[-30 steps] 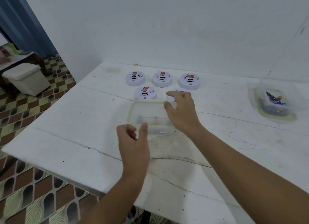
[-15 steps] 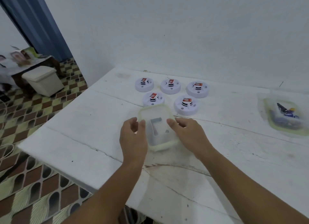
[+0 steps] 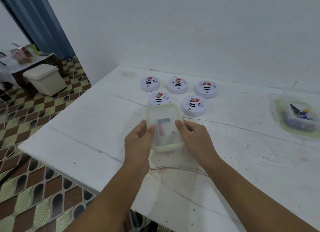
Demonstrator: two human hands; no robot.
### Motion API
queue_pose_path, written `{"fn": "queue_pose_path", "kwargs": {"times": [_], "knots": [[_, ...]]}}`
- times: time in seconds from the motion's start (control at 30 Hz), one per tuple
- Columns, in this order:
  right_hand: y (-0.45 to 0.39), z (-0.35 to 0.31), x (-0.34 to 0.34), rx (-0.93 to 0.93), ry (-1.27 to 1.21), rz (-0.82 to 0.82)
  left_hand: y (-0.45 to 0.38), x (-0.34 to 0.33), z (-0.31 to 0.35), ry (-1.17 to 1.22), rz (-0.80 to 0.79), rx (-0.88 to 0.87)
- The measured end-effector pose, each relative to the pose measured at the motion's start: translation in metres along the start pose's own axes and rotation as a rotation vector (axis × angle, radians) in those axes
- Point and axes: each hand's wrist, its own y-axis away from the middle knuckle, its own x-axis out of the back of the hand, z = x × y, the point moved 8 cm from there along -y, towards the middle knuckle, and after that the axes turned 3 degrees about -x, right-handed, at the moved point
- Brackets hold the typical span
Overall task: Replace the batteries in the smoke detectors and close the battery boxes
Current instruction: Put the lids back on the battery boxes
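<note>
On table (image 3: pixel 83 133), 2 hands gripping container (image 3: pixel 164 127)

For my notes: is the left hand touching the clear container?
Touching. Head view shows left hand fingers pressed against the clear container left side.

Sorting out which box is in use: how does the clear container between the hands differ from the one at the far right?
The near container is held by both hands and shows a few small items; the right container lies untouched near the table edge, fuller, with dark blue items. Both are clear with pale green rims.
</note>
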Motion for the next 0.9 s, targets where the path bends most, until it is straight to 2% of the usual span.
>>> {"fn": "queue_pose_path", "kwargs": {"times": [0.17, 0.43, 0.6, 0.9], "knots": [[0.001, 0.000, -0.001, 0.017, 0.017, 0.006, -0.001, -0.003, -0.004, 0.059, -0.034, 0.027], [0.004, -0.008, 0.007, -0.013, 0.014, -0.030, 0.016, 0.000, 0.009, -0.143, -0.026, -0.104], [-0.003, -0.009, -0.005, -0.021, 0.031, -0.146, 0.021, -0.007, 0.006, -0.144, -0.072, -0.018], [-0.003, -0.007, -0.010, -0.012, 0.084, -0.064, 0.016, -0.008, 0.001, 0.022, -0.161, 0.188]]}}
